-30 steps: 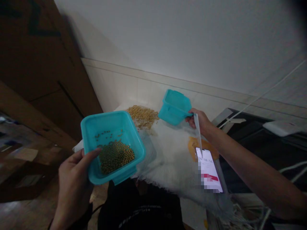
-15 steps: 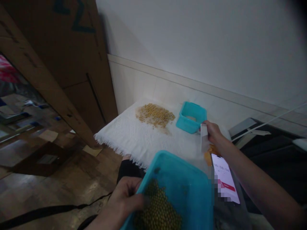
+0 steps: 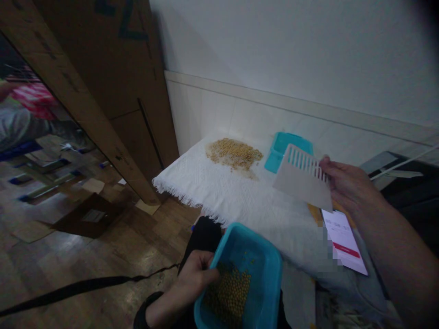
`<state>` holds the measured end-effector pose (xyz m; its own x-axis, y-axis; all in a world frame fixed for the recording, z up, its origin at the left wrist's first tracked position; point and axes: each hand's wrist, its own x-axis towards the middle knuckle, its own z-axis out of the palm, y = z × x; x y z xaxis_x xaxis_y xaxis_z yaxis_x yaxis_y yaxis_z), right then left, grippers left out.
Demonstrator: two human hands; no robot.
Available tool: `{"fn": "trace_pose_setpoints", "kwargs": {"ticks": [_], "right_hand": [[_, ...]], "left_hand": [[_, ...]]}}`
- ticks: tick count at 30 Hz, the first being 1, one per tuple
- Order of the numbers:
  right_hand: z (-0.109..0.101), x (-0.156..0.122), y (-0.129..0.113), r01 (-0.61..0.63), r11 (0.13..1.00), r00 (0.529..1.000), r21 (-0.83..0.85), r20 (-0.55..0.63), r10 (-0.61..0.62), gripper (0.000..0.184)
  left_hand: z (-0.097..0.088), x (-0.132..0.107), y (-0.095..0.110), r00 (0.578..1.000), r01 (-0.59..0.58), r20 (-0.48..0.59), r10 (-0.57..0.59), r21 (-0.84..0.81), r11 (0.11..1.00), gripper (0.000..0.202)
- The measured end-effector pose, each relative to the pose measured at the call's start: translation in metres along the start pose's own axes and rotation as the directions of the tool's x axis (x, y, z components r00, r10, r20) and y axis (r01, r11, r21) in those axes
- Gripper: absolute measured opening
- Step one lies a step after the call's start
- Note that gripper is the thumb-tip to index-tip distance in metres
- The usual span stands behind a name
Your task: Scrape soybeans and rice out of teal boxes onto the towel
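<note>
My left hand (image 3: pixel 197 281) grips the left rim of a teal plastic tub (image 3: pixel 262 283), held low over my lap. Soybeans (image 3: pixel 233 290) are gathered toward the tub's left side. A white slotted plastic scraper (image 3: pixel 303 178) is pinched by its right edge in my right hand (image 3: pixel 350 180), its flat face toward me. Behind the scraper, a second teal tub (image 3: pixel 288 144) stands on the white fringed cloth and is partly covered from view. To the left of that tub, a loose heap of soybeans (image 3: pixel 235 153) is spread on the cloth (image 3: pixel 219 187).
A phone with a lit timer screen (image 3: pixel 343 242) lies at the cloth's right side. Tall cardboard (image 3: pixel 137 128) rises at the left, beside a white wall (image 3: pixel 291 55). A cardboard piece (image 3: pixel 89 217) lies on the wooden floor. Part of a seated person (image 3: pixel 24 121) shows far left.
The tub in my left hand has moved lower and nearer my lap. My right hand has lifted the scraper and turned its broad face into view. My viewpoint has shifted slightly.
</note>
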<state>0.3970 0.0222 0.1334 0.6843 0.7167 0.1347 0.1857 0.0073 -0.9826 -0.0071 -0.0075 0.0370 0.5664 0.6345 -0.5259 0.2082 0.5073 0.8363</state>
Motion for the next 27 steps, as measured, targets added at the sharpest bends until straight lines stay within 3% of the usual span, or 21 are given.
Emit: {"fn": "trace_pose_setpoints", "kwargs": {"ticks": [2, 4, 7, 10, 13, 17, 21, 23, 27], "right_hand": [[0.016, -0.011, -0.006, -0.025, 0.995, 0.999, 0.093, -0.025, 0.027, 0.009], [0.03, -0.024, -0.006, 0.13, 0.989, 0.988, 0.065, -0.087, -0.124, 0.02], [0.042, -0.044, 0.006, 0.339, 0.931, 0.916, -0.132, -0.181, -0.359, 0.033], [0.046, -0.057, 0.027, 0.387, 0.866, 0.881, -0.315, -0.149, -0.448, 0.033], [0.049, -0.061, 0.048, 0.363, 0.85, 0.893, -0.381, -0.117, -0.434, 0.032], [0.052, -0.063, 0.062, 0.349, 0.851, 0.906, -0.393, -0.091, -0.414, 0.035], [0.047, -0.069, 0.06, 0.344, 0.809, 0.923, -0.476, 0.013, -0.384, 0.034], [0.042, -0.07, 0.056, 0.351, 0.809, 0.926, -0.472, 0.045, -0.376, 0.032], [0.04, -0.057, 0.044, 0.371, 0.827, 0.901, -0.422, -0.054, -0.431, 0.028]], "left_hand": [[0.004, 0.004, -0.011, 0.998, 0.013, -0.068, -0.016, -0.043, 0.999, 0.004], [0.006, 0.005, -0.022, 0.993, 0.022, -0.116, -0.035, -0.114, 0.993, 0.008], [0.008, 0.004, -0.032, 0.999, 0.043, 0.008, -0.042, -0.119, 0.992, 0.006], [0.011, 0.002, -0.036, 0.999, 0.021, 0.046, -0.016, -0.101, 0.995, 0.006], [0.018, 0.002, -0.034, 1.0, 0.007, -0.014, -0.009, -0.116, 0.993, 0.006], [0.025, 0.002, -0.036, 0.989, 0.072, -0.116, -0.089, -0.144, 0.987, 0.008], [0.016, 0.007, -0.048, 0.943, 0.03, -0.315, -0.105, -0.234, 0.972, 0.024], [0.008, 0.012, -0.054, 0.925, -0.004, -0.372, -0.077, -0.213, 0.977, 0.019], [-0.009, 0.026, -0.057, 0.947, -0.054, -0.322, 0.01, -0.128, 0.99, 0.008]]}}
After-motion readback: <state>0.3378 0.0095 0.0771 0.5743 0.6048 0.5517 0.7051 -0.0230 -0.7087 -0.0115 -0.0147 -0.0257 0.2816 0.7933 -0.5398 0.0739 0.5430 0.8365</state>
